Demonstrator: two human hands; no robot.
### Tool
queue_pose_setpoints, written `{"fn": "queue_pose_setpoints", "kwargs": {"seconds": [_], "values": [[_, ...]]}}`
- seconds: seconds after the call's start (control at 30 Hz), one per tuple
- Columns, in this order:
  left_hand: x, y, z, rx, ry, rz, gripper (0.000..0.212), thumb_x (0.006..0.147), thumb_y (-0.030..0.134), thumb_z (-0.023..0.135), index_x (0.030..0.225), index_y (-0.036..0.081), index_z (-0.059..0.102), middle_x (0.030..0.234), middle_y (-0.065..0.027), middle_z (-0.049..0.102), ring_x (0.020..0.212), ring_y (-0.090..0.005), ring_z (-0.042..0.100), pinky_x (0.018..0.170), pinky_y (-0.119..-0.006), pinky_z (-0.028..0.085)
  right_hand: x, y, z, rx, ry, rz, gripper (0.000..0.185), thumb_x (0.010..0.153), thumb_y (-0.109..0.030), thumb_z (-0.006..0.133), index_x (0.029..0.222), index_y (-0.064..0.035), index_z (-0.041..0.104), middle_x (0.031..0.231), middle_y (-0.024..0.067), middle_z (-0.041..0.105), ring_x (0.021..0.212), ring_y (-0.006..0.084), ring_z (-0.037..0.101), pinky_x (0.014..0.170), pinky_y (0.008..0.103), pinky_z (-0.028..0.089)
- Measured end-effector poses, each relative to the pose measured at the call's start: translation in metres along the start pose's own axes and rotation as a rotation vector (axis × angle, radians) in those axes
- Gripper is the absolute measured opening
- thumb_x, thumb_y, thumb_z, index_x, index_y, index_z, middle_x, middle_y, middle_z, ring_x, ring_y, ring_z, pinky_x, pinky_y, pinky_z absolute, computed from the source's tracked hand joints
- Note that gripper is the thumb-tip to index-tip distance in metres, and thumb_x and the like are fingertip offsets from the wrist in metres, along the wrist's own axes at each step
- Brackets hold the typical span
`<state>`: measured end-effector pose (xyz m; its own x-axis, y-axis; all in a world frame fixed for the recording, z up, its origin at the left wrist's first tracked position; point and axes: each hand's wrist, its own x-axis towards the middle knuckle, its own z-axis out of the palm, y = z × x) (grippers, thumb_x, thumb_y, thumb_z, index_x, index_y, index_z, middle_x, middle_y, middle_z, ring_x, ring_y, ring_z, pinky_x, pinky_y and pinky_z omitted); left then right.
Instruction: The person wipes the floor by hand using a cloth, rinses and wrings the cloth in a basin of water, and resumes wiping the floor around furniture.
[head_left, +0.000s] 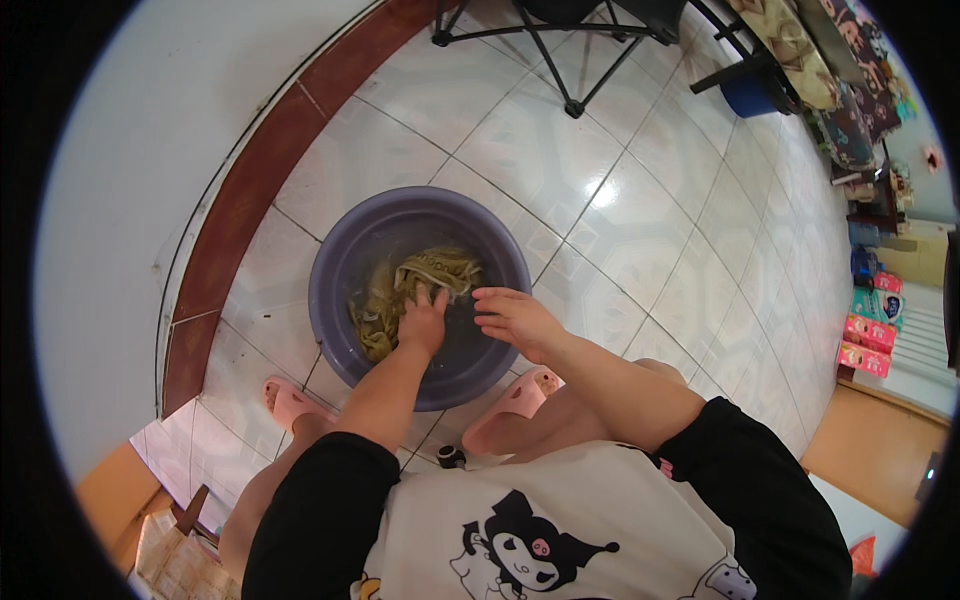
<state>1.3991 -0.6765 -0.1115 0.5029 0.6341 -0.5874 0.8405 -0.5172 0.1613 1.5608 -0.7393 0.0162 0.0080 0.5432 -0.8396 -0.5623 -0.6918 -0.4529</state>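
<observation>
A round purple plastic basin (328, 247) stands on the floor in front of me with water in it. A wet olive-yellow cloth (442, 264) with lettering on its pale-edged band lies bunched in the water, mostly in the basin's left and middle part. My left hand (424, 324) reaches into the basin, its fingers spread and resting against the cloth. Over the basin's right side hovers my right hand (517, 321), fingers extended, holding nothing and apart from the cloth.
Pink slippers (510, 409) are on my feet beside the basin. A small black object (451, 456) sits on the tiled floor (600, 247) near me. A wall with dark red skirting (247, 202) runs at left. Ahead are a black folding-frame chair (555, 67) and a blue bucket (750, 94).
</observation>
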Motion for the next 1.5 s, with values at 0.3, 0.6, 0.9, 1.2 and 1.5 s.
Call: {"fn": "queue_pose_setpoints", "kwargs": {"seconds": [0.3, 0.6, 0.9, 1.2, 1.5], "values": [[-0.013, -0.019, -0.051, -1.259, -0.039, -0.088, 0.035, 0.080, -0.001, 0.037, 0.107, 0.006, 0.058, 0.114, -0.0112, 0.056, 0.107, -0.0254, 0.052, 0.091, -0.036, 0.041, 0.005, -0.004, 0.001, -0.016, -0.017, 0.055, 0.049, 0.088, -0.036, 0.053, 0.129, -0.0105, 0.043, 0.124, 0.0091, 0.047, 0.115, 0.0232, 0.044, 0.096, 0.0366, 0.036], [-0.105, -0.005, -0.145, -2.179, -0.104, 0.119, 0.039, 0.074, 0.001, 0.035, 0.111, -0.003, 0.048, 0.109, -0.0206, 0.056, 0.102, -0.0300, 0.056, 0.091, -0.039, 0.045, 0.018, 0.001, 0.038, 0.015, -0.002, -0.023, 0.041, 0.088, -0.025, 0.050, 0.126, -0.0089, 0.047, 0.113, 0.0081, 0.053, 0.099, 0.0191, 0.051, 0.080, 0.0311, 0.045], [-0.119, -0.020, -0.167, -2.018, -0.012, 0.345, 0.035, 0.081, 0.001, 0.039, 0.114, -0.001, 0.047, 0.112, -0.0173, 0.056, 0.105, -0.0265, 0.056, 0.093, -0.037, 0.044, 0.022, -0.006, 0.045, -0.303, -0.356, -0.115, 0.021, 0.084, -0.013, 0.054, 0.099, -0.0014, 0.064, 0.088, 0.0042, 0.062, 0.081, 0.0176, 0.058, 0.070, 0.0287, 0.047], [-0.117, -0.053, -0.149, -1.641, 0.127, 0.262, 0.051, 0.082, -0.008, 0.042, 0.131, 0.003, 0.037, 0.108, -0.0105, 0.058, 0.102, -0.0162, 0.055, 0.090, -0.027, 0.042, 0.012, -0.027, 0.030, -0.605, -0.249, -0.358, 0.024, 0.091, -0.026, 0.054, 0.096, -0.0045, 0.062, 0.083, -0.0002, 0.059, 0.077, 0.0091, 0.050, 0.070, 0.0251, 0.041], [-0.100, -0.044, -0.137, -1.046, 0.191, 0.315, 0.067, 0.077, 0.001, 0.064, 0.136, 0.006, 0.034, 0.121, -0.0100, 0.052, 0.107, -0.0202, 0.052, 0.093, -0.029, 0.040, -0.002, -0.033, 0.043, -0.218, -0.414, -0.492, 0.026, 0.097, -0.031, 0.044, 0.089, -0.0084, 0.054, 0.080, -0.0050, 0.050, 0.076, 0.0042, 0.044, 0.067, 0.0218, 0.039]]}}
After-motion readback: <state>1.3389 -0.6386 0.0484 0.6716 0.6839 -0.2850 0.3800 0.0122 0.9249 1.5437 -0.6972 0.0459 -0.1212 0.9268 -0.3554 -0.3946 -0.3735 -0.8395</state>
